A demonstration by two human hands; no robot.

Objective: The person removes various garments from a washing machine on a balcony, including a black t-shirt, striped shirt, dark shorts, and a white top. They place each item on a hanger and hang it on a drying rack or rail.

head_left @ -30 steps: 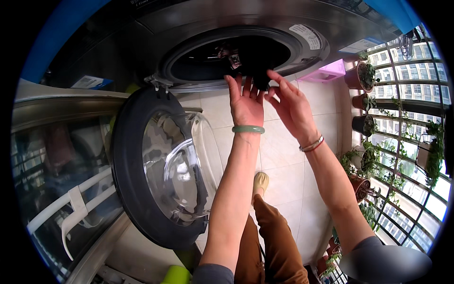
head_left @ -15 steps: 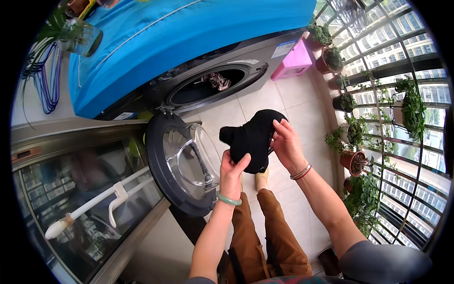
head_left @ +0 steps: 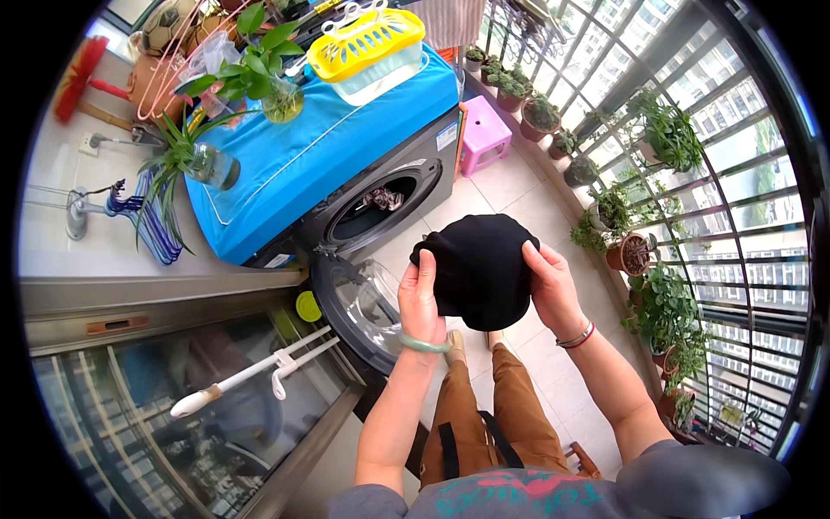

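A soft black cloth piece with a rounded lower edge is stretched between my two hands, over the floor in front of the washing machine. Its exact kind cannot be told. My left hand pinches its left edge, thumb on top. At the right edge my right hand grips it the same way, its other fingers partly behind the cloth. The front-loading washing machine stands beyond, its round glass door swung out beside my left hand. Inside the drum lies some patterned laundry.
A blue cover on the machine carries a yellow-topped basket and plants in glass jars. A pink stool stands right of the machine. Potted plants line the barred window. At left are a glass-fronted cabinet and purple hangers.
The black cloth, bunched and folded before, is now spread wider and rounder between my hands. My hands have moved further apart. The view has tilted up, showing more of the machine's top.
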